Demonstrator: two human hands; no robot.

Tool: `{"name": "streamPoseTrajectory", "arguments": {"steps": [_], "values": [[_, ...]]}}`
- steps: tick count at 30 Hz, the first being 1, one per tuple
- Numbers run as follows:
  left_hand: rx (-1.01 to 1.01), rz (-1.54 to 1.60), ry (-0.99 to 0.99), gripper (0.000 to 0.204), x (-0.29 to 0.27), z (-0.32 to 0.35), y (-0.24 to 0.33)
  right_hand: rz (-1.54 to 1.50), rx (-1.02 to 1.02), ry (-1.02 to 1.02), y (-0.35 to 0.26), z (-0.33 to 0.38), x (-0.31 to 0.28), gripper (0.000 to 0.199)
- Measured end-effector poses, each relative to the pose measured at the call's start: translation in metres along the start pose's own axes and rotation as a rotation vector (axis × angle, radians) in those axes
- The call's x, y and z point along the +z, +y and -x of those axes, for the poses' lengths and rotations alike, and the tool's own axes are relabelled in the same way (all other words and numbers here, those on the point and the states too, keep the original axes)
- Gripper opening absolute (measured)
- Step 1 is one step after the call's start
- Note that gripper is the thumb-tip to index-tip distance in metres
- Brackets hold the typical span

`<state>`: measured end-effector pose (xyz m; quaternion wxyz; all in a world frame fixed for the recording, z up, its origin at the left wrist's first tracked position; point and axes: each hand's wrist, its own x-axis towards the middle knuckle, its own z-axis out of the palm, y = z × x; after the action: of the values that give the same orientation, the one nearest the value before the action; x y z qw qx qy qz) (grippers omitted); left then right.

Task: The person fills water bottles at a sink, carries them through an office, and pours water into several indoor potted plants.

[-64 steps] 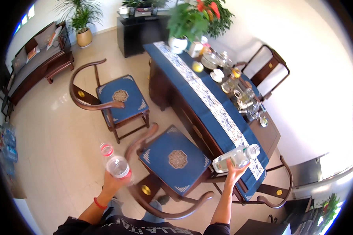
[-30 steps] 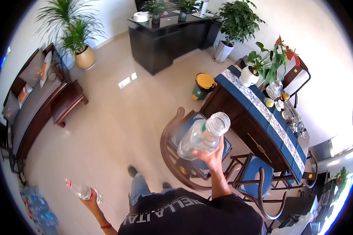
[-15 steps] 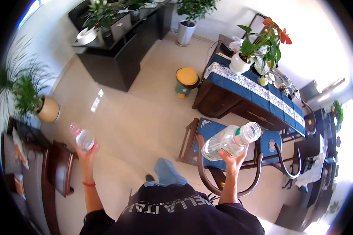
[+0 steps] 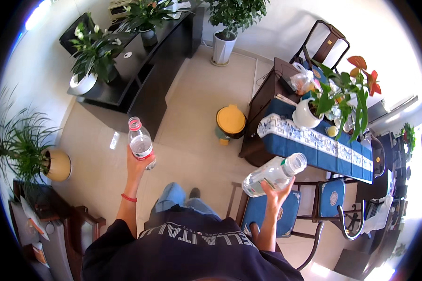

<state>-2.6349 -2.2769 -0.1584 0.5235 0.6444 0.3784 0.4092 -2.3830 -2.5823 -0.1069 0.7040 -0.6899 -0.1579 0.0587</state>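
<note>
My left hand (image 4: pixel 137 164) is closed round the lower part of a small clear plastic bottle (image 4: pixel 140 139) with a red band at its neck and a red-and-white label. This bottle leans slightly, neck away from me. A larger clear bottle (image 4: pixel 262 178) with a wide open mouth and a bit of green near its neck is gripped by my right hand (image 4: pixel 277 193). It tilts with the mouth to the upper right and looks see-through. Both hands are held out in front of me, well apart, above the floor.
Ahead stands a green bin (image 4: pixel 224 136) with a yellow lid (image 4: pixel 230 119). To its right is a table with a blue cloth (image 4: pixel 319 154), a potted red-flowered plant (image 4: pixel 308 114) and chairs (image 4: pixel 330 199). A dark desk (image 4: pixel 143 93) with plants is at the far left.
I have stepped forward, and the desk, bin and table show from closer. My left hand with the small bottle has come inward and farther ahead. The large bottle stays in my right hand.
</note>
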Motion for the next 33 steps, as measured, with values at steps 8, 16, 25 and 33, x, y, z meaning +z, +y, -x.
{"name": "streamPoseTrajectory", "arguments": {"steps": [8, 16, 25, 33], "values": [[-0.107, -0.085, -0.054, 0.058, 0.053, -0.203, -0.072, 0.131, 0.096, -0.042, 0.057, -0.159, 0.145, 0.080], [-0.033, -0.086, -0.303, 0.059, 0.211, -0.486, -0.126, 0.167, 0.127, -0.003, 0.131, -0.361, 0.284, 0.077], [-0.203, -0.084, -0.288, 0.057, 0.374, -0.728, -0.239, 0.424, 0.201, -0.076, 0.256, -0.625, 0.405, 0.078], [-0.231, -0.278, -0.094, 0.058, 0.506, -0.877, -0.393, 0.569, 0.292, -0.270, 0.454, -0.840, 0.481, 0.082]]}}
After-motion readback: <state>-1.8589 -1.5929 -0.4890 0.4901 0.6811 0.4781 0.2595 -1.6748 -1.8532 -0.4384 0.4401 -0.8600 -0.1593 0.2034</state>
